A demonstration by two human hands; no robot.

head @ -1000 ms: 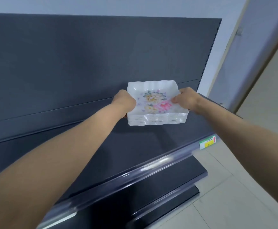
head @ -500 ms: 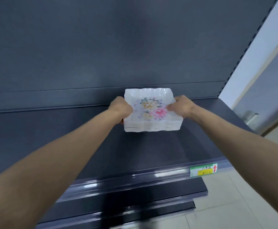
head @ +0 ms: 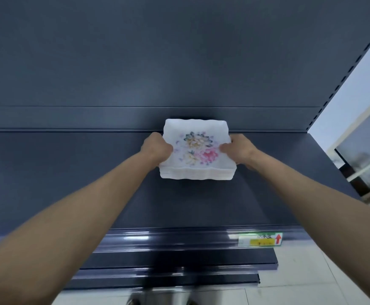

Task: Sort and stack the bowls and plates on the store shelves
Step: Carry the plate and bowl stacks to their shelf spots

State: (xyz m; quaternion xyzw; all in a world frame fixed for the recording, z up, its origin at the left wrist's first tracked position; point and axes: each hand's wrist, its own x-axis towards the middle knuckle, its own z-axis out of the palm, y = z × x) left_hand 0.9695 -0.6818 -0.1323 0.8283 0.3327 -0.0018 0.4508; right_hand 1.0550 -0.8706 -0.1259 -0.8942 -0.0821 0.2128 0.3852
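Note:
A stack of several white square plates (head: 196,170) with wavy rims and a flower print on top is held near the back of a dark grey shelf (head: 69,172). My left hand (head: 156,148) grips the stack's left side, thumb over the rim. My right hand (head: 239,149) grips its right side the same way. Whether the stack rests on the shelf or hovers just above it cannot be told. Fingers under the plates are hidden.
The shelf's dark back panel (head: 179,62) rises right behind the stack. A green and yellow price label (head: 260,239) sits on the shelf's front rail at the right. Lower shelves (head: 179,258) jut out below, over a pale tiled floor (head: 311,282).
The view has swung to face the shelf squarely. Both hands have carried the plate stack further in toward the shelf's back panel, grip unchanged.

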